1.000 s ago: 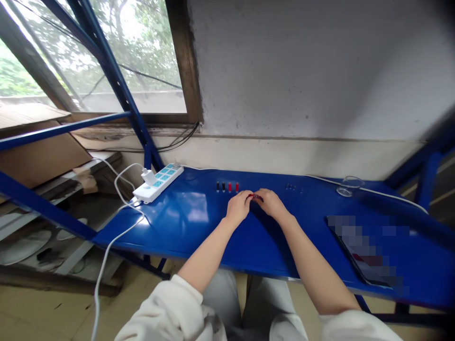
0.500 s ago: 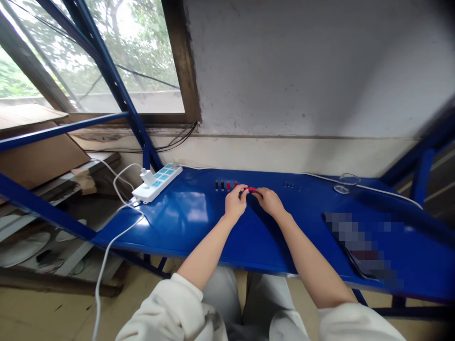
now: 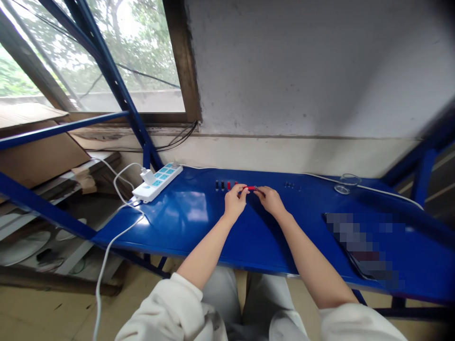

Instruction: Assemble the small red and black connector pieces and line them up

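Observation:
Pinched in the fingertips of my left hand (image 3: 235,200) is a small red cylinder (image 3: 251,188), plug-like and lying level, with a greyish tip at its right end. My right hand (image 3: 270,201) is closed at that tip, thumb and forefinger together; whatever is between them is too small to make out. Just left of my hands stand two black cylinders (image 3: 219,185) and a red cylinder (image 3: 229,185) in a row. Another red cylinder (image 3: 236,183) is partly hidden behind my left hand. Several tiny metal pieces (image 3: 289,184) lie to the right.
The blue table (image 3: 177,232) bears a white power strip (image 3: 158,183) with cables at left. A coiled clear loop (image 3: 342,189) lies by a white cable at back right. A dark flat object (image 3: 350,246), partly pixelated, is at right. Blue frame posts flank the table.
The right fingertips have shifted slightly right along the red cylinder, so more of its right end and the greyish tip now shows. My left hand stays almost in place.

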The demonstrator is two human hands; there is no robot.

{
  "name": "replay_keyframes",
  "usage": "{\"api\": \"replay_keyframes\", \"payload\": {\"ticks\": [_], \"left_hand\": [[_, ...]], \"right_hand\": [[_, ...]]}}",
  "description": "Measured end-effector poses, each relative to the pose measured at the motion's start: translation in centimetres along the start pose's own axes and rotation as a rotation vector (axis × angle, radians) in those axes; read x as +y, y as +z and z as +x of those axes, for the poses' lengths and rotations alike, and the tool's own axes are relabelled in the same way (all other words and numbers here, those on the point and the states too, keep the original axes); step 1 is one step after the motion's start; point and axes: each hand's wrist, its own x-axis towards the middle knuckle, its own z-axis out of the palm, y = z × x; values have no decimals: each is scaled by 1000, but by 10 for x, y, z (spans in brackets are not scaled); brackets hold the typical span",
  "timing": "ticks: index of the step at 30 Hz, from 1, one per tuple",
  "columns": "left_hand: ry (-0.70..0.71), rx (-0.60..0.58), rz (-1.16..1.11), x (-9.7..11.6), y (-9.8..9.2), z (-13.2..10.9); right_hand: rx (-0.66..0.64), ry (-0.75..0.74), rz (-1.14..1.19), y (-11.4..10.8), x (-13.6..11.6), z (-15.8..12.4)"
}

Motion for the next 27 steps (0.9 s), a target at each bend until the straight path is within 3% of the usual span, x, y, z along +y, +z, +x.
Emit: {"api": "replay_keyframes", "payload": {"ticks": [5,9,13,18,22,27], "left_hand": [[-23,-7,-80,2,-1,1],[-24,-25,-77,1,0,1],[-22,-82,27,-4,4,-1],[24,-131,211,-7,5,-4],[6,-67,169,-2,2,-2],[-121,95,-107,6,-3,5]], "right_hand": [[41,-63,34,4,-4,-1],[42,-25,-101,-1,-10,-3],[30,-11,-234,-5,-19,-5],[15,-50,-201,-3,-28,-4],[-34,12,-169,5,-26,0],[-32,81,22,25,-17,18]]}}
